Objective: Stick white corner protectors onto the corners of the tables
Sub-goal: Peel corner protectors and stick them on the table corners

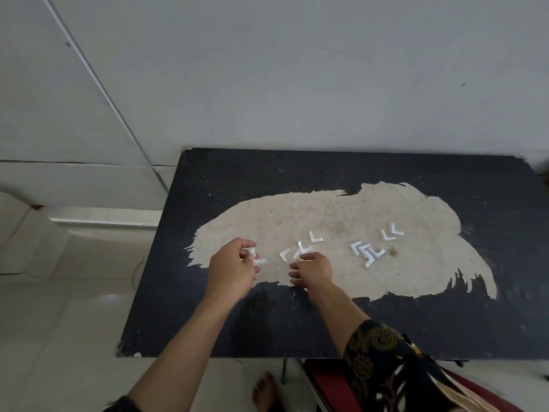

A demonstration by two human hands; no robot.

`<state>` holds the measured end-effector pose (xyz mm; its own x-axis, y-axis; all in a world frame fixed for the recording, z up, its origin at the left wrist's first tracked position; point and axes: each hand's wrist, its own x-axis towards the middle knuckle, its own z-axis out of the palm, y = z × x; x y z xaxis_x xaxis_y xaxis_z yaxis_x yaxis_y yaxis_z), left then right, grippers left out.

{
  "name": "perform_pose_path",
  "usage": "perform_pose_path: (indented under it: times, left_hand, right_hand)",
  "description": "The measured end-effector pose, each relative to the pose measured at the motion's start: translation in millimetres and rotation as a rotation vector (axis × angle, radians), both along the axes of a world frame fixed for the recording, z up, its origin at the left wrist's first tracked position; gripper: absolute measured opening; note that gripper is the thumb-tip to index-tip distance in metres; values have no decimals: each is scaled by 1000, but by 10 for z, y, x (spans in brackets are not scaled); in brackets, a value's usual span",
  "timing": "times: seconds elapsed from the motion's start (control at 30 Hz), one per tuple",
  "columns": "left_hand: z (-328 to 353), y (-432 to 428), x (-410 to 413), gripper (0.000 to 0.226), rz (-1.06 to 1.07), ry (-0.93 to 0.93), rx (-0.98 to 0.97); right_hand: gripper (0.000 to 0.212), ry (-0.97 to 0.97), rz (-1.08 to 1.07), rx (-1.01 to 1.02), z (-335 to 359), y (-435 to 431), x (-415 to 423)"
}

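A black table point(445, 316) with a large worn beige patch point(341, 221) fills the middle of the head view. Several white L-shaped corner protectors lie on the patch: one group point(367, 252) in the middle, a pair point(392, 232) further right, one point(315, 237) nearer my hands. My left hand point(231, 269) is closed around small white pieces point(252, 251) at its fingertips. My right hand point(312, 270) rests fingers-down on the table, its fingertips touching a protector point(300, 251) beside another point(285, 254). Whether it grips that protector is not visible.
The table stands against a pale wall point(297, 69). Light floor tiles point(59, 322) lie to the left. A dark red chair seat point(326, 379) and a bare foot point(264, 391) show below the table's near edge. The near left table corner point(120, 350) is chipped.
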<state>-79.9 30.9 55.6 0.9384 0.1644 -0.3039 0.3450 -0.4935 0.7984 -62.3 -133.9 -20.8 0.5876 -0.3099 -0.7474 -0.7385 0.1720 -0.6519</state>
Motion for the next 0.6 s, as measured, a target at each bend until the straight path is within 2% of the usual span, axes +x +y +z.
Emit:
perform_pose_path:
  times: [0.07, 0.2, 0.33, 0.6]
  left_hand:
    - [-2, 18, 11, 21, 5, -3, -1]
    - [-25, -3, 35, 20, 4, -11, -5]
    - [-31, -147, 27, 20, -22, 2, -24]
    - [-8, -725, -18, 22, -141, -8, -34]
  right_hand:
    - [12, -10, -15, -18, -22, -30, -14]
    - [26, -46, -6, -134, -76, -107, -88]
    - [19, -90, 47, -192, 31, -221, -164]
    - [6, -351, 241, -366, 501, -581, -459]
